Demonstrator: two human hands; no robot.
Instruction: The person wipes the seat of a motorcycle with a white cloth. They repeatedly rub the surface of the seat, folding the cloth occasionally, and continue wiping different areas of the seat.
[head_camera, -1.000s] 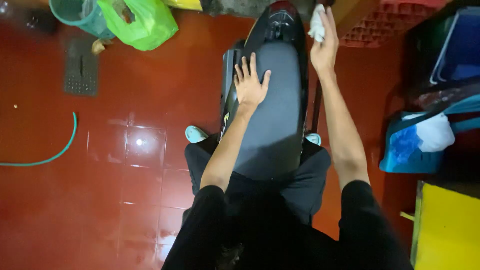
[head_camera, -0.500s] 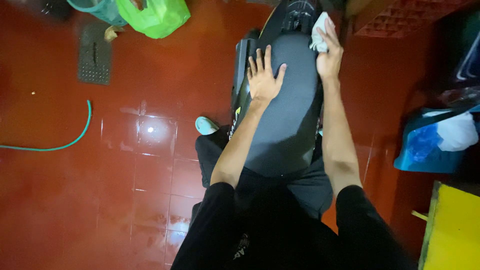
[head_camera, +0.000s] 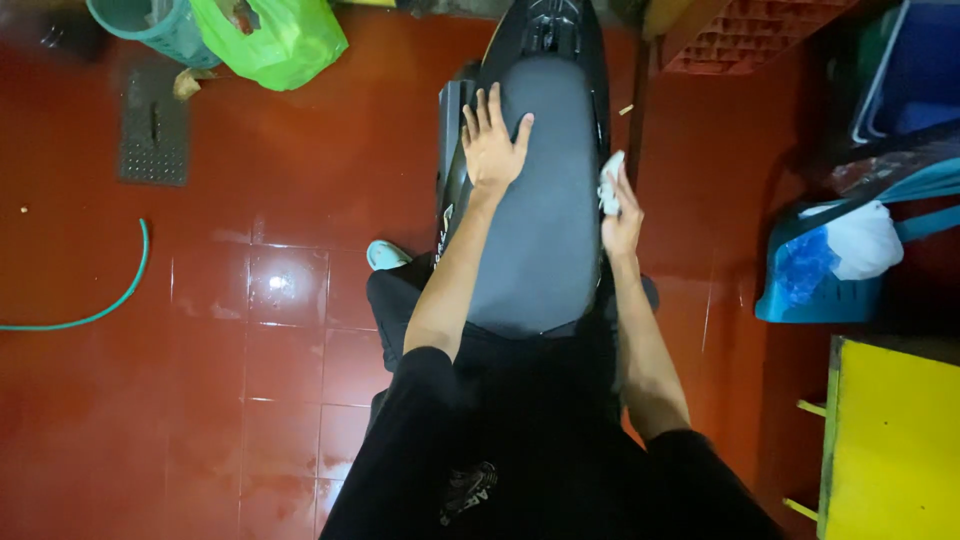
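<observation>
Dark grey padded scooter seat runs from near to far down the middle of the red tiled floor. Your left hand lies flat and open on its far left part, holding nothing. Your right hand is closed around a small white crumpled cloth, pressed against the seat's right edge.

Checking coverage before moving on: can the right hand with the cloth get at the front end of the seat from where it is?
Probably yes. The right hand holds the cloth at the seat's right edge, with bare seat ahead; the left hand lies flat on the left side, out of the way.
</observation>
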